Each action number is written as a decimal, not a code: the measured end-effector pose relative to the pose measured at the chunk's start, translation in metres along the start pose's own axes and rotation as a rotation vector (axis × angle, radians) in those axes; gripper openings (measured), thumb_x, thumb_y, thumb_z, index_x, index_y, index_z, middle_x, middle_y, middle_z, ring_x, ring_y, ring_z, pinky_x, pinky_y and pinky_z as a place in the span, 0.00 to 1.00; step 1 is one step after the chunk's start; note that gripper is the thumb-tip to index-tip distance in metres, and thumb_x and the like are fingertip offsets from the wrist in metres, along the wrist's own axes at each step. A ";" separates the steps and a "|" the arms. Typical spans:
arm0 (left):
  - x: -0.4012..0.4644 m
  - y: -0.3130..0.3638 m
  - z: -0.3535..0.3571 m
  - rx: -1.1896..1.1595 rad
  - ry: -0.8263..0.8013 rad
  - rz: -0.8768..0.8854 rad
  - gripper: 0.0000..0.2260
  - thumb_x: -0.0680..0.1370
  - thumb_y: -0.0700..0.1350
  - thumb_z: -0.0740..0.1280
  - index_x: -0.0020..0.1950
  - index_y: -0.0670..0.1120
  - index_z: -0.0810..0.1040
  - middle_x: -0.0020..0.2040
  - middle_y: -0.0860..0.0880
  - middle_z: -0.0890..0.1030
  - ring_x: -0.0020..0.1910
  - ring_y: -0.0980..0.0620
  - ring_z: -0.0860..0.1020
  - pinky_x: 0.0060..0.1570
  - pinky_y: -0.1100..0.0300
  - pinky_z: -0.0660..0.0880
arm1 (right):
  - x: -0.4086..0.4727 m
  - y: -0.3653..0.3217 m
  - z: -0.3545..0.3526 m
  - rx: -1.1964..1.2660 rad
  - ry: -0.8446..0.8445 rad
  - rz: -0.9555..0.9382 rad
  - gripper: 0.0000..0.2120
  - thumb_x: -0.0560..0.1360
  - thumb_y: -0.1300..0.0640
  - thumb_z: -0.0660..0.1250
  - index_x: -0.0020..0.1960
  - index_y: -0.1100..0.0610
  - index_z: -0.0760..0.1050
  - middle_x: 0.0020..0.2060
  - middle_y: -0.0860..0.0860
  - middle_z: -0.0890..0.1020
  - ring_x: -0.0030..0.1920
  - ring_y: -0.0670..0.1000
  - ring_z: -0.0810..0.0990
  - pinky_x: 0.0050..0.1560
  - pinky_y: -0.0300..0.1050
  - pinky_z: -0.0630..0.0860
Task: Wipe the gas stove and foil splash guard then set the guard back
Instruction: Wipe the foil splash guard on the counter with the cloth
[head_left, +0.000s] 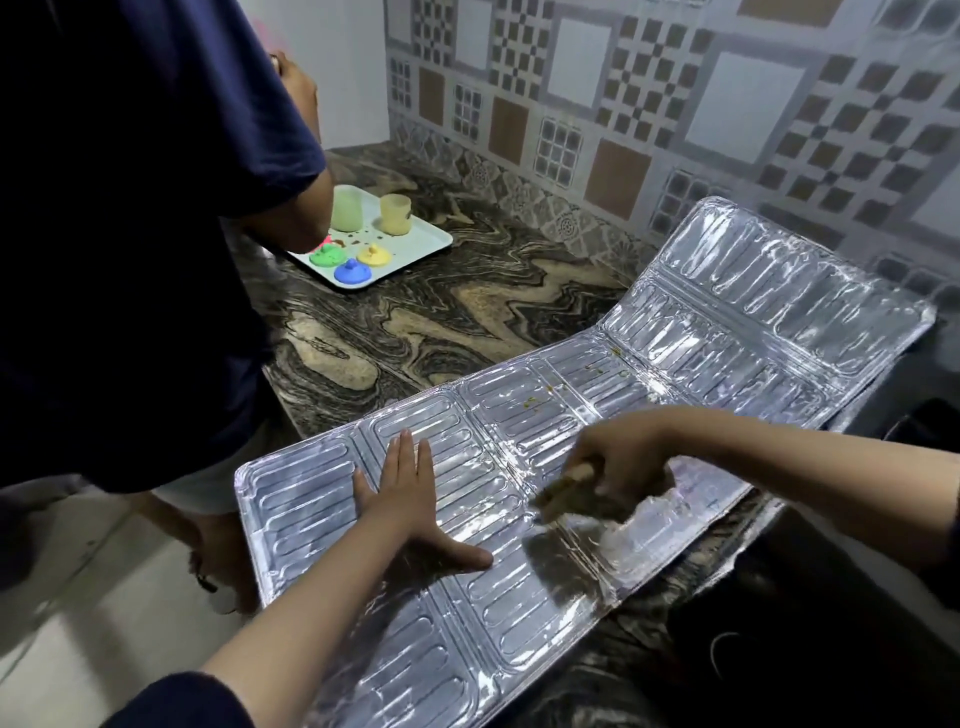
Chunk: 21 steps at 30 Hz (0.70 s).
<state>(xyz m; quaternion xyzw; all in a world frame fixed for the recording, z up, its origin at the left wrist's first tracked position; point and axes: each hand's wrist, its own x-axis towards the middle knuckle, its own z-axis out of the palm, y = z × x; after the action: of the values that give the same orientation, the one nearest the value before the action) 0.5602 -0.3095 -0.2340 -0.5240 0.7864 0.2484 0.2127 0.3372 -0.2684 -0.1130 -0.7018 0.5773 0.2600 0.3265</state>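
While the foil splash guard (519, 467) lies unfolded across the marbled stone counter (467, 291), its far panels bent up against the patterned tile wall (675, 104), the left hand (400, 499) presses flat on its near-left panel with fingers straight and thumb spread wide. The right hand (618, 457), blurred, curls its fingers around a brownish cleaning cloth or sponge (566, 493) that touches the foil near the middle fold. Beyond the guard, a second person in a dark blue shirt (130, 234) stands by a pale tray (415, 249) holding two cups and coloured lids.
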 end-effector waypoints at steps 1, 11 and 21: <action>-0.001 -0.001 0.001 0.000 0.000 0.000 0.75 0.44 0.80 0.63 0.72 0.44 0.23 0.70 0.46 0.21 0.72 0.45 0.25 0.68 0.31 0.36 | 0.006 0.001 -0.007 0.029 0.080 -0.004 0.16 0.71 0.68 0.63 0.54 0.55 0.78 0.33 0.46 0.78 0.31 0.38 0.76 0.33 0.32 0.72; -0.018 -0.022 0.008 0.016 -0.040 -0.045 0.74 0.48 0.79 0.67 0.71 0.46 0.23 0.70 0.47 0.20 0.72 0.46 0.26 0.69 0.32 0.36 | 0.119 -0.013 -0.040 -0.261 0.679 -0.021 0.28 0.71 0.64 0.61 0.69 0.46 0.69 0.58 0.53 0.80 0.56 0.59 0.79 0.48 0.47 0.76; -0.007 0.012 0.000 -0.072 0.120 0.039 0.71 0.53 0.79 0.66 0.73 0.43 0.25 0.70 0.40 0.22 0.70 0.41 0.23 0.67 0.36 0.30 | 0.161 -0.008 -0.017 -0.413 0.481 -0.014 0.32 0.72 0.64 0.62 0.74 0.59 0.56 0.71 0.59 0.65 0.67 0.62 0.69 0.63 0.53 0.71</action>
<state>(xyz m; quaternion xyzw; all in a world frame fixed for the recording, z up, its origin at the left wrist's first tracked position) 0.5512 -0.3004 -0.2274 -0.5300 0.7982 0.2488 0.1415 0.3767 -0.3833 -0.2197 -0.7984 0.5682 0.1961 0.0333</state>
